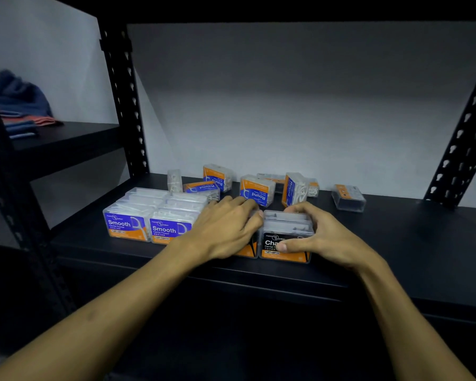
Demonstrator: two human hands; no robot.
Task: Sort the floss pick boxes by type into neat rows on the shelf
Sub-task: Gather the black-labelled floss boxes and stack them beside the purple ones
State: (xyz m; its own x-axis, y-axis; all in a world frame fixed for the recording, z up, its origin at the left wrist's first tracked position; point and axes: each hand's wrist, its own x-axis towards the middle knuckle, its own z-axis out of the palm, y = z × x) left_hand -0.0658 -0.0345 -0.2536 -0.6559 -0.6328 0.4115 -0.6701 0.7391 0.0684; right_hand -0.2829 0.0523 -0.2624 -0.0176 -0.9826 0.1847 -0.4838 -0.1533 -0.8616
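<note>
Two rows of blue "Smooth" floss boxes (127,225) stand neatly at the shelf's front left. Right of them is a black charcoal box (286,237), and my right hand (322,235) is wrapped around it, thumb on its front label. My left hand (226,229) lies flat over another black box (248,250), which is mostly hidden beneath it. Behind them several blue-and-orange "Round" boxes (257,191) lie scattered, some upside down, some on their sides. One small box (348,198) lies alone to the right.
The black shelf board (410,243) stretches away to the right. Black perforated uprights stand at the back left (124,105) and at the right (462,138). Folded clothes (19,105) lie on the neighbouring shelf to the left.
</note>
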